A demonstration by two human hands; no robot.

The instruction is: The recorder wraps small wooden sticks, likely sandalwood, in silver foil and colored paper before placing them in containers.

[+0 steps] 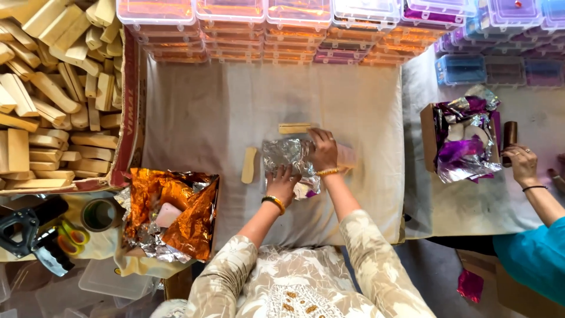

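Both my hands press on a crinkled silver foil sheet (288, 154) lying on the white cloth (206, 112). My left hand (283, 184) holds the foil's near edge. My right hand (323, 149) pins its right side, over a pale piece that the foil partly wraps. A curved wooden piece (249, 165) lies just left of the foil. A flat wooden stick (294, 128) lies just beyond it.
A cardboard box of wooden pieces (53, 94) fills the left. An orange foil pile (170, 212) sits near left, with tape (99, 214) and scissors (72, 233). Stacked plastic cases (265, 29) line the back. Another person's hand (521, 165) rests by a box of purple foil (465, 141).
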